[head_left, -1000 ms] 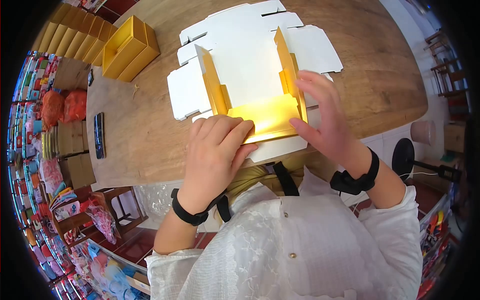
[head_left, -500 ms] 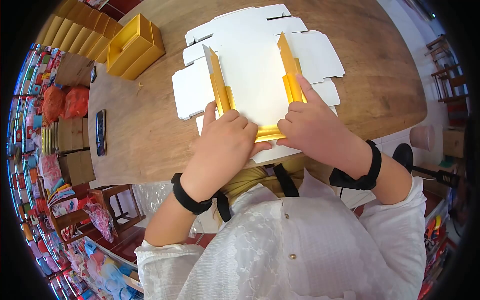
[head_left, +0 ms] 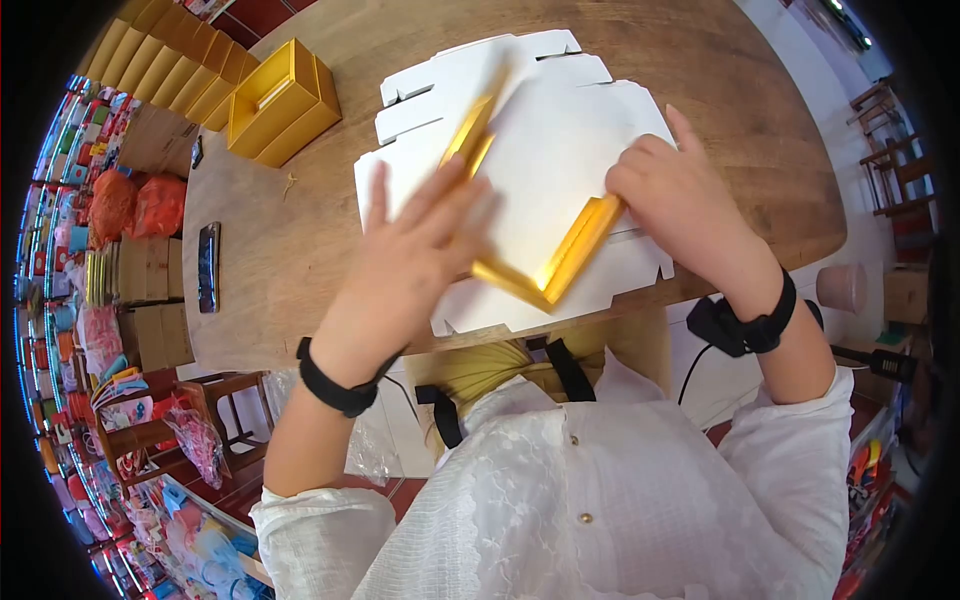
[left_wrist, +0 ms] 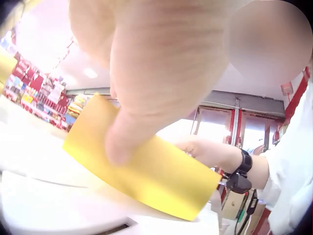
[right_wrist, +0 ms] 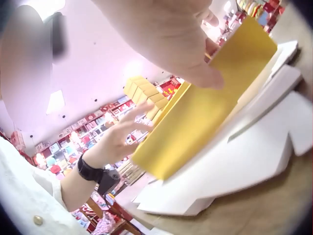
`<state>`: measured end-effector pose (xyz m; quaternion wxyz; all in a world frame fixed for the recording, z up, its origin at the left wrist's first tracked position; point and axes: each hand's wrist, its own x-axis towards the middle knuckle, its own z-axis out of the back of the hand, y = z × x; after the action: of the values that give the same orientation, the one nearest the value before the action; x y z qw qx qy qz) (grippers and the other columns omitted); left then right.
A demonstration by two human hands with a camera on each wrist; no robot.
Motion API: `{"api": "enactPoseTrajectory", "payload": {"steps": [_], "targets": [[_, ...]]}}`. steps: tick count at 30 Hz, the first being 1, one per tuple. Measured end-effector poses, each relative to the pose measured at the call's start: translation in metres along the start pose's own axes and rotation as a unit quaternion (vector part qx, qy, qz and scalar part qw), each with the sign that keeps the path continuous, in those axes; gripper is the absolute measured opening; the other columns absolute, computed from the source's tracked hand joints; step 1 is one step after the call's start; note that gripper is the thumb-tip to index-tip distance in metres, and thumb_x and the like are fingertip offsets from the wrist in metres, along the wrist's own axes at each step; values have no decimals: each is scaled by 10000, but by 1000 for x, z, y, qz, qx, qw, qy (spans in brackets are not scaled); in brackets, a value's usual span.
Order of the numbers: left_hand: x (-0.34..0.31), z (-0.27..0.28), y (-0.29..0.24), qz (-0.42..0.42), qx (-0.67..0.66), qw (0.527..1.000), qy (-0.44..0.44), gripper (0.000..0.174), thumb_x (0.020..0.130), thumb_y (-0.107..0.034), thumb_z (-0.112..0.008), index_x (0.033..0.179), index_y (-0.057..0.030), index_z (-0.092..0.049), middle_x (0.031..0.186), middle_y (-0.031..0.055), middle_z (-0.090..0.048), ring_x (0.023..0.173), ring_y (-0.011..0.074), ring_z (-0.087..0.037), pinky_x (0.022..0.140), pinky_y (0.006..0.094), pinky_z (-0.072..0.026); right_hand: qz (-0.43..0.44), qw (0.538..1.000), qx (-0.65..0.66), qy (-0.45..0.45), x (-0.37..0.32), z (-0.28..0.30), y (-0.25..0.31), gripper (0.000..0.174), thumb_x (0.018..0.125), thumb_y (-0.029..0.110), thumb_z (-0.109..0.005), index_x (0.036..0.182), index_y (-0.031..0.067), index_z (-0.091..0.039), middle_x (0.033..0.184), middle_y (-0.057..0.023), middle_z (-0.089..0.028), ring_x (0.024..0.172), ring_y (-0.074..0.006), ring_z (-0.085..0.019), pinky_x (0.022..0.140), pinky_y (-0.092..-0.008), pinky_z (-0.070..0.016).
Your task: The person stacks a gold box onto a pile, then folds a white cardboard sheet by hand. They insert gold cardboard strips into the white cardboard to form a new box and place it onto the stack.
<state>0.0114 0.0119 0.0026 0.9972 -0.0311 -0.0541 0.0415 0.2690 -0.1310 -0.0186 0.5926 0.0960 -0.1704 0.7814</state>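
Note:
A part-folded box with gold walls (head_left: 575, 250) and a white inside stands tilted round on a stack of flat white card sheets (head_left: 400, 167). The right hand (head_left: 680, 195) holds its right gold wall (right_wrist: 195, 117) near the far end, fingers curled over the edge. Spread and blurred, the left hand (head_left: 400, 265) is at the left wall, fingers extended over it. In the left wrist view the left thumb (left_wrist: 120, 142) lies against the outer face of a gold wall (left_wrist: 161, 176). The far side of the box has no raised wall in view.
At the table's far left stand an open gold box (head_left: 285, 105) and a row of gold boxes (head_left: 160, 65). A phone (head_left: 209, 267) lies near the left edge of the wooden table (head_left: 270, 330). Beyond are a chair (head_left: 215, 415) and red bags (head_left: 158, 205).
The gold-walled box has turned on the stack, its near wall now slanting. The left hand has come off the near corner with fingers spread; the right hand has moved up and right along its wall.

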Motion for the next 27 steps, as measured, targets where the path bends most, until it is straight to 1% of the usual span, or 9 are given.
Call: {"api": "enactPoseTrajectory", "payload": {"steps": [2,4,6,7,13,15,18,25,27], "targets": [[1,7,4,104,172,972,-125,405,733,-25,-692,1120,-144,-694,1411,89,-546,1383,325,-410,1148,623,-231,-105,989,79,74,5,2,8,197,836,133,-621,1032,122,-624,973,-51,-667,914,-236,-640,1060,-536,-378],[3,9,-2,118,161,968,-150,445,737,30,-674,1154,-125,-666,1335,100,-585,1309,324,-477,1101,560,-341,-88,971,224,4,2,-5,45,287,822,114,-647,1108,94,-629,1070,-79,-659,984,-250,-641,1027,-546,-400],[1,-1,-9,137,-121,978,-103,380,766,-24,-688,1138,-91,-642,1246,121,-596,1186,333,-533,1019,495,-424,-81,919,384,44,5,10,74,309,827,113,-657,1135,108,-634,1171,-81,-645,1111,-243,-618,1072,-565,-367],[0,-4,-10,104,-106,985,-89,389,763,-28,-702,1145,-69,-640,1204,134,-603,1105,343,-548,935,436,-465,-81,919,385,44,5,12,70,309,827,113,-657,1135,108,-634,1171,-81,-645,1111,-243,-618,1072,-565,-367],[-15,-7,0,129,-128,978,-103,387,764,39,-638,1137,-65,-652,1270,141,-578,1129,361,-510,964,435,-456,-117,936,332,26,-3,14,-3,392,806,46,-600,1178,161,-644,1371,-94,-561,1286,-275,-515,1146,-598,-274],[-16,-4,1,126,-145,976,-105,395,760,42,-619,1137,-71,-655,1282,144,-573,1147,368,-497,986,446,-441,-145,886,435,71,0,13,-9,412,780,38,-586,1176,135,-637,1493,-144,-450,1409,-327,-382,1151,-620,-247],[-15,4,-3,144,-163,974,-60,411,746,40,-591,1135,-79,-654,1309,149,-564,1165,378,-485,1012,461,-417,-90,925,340,144,7,6,-9,375,780,55,-601,1149,118,-626,1551,-178,-367,1481,-364,-249,1161,-630,-222],[-9,-2,4,154,-117,977,-86,136,814,-59,-704,946,-31,-689,1125,122,-646,1056,334,-568,903,416,-470,-27,973,187,134,29,7,0,87,856,152,-680,926,102,-692,1511,-133,-436,1501,-313,-229,1180,-626,-207],[-8,4,4,181,-189,961,-85,100,840,-73,-713,917,-14,-687,1041,116,-669,968,312,-613,840,389,-495,9,962,225,156,31,9,7,104,876,193,-689,838,98,-700,1403,-91,-531,1422,-264,-369,1177,-624,-216]]}}
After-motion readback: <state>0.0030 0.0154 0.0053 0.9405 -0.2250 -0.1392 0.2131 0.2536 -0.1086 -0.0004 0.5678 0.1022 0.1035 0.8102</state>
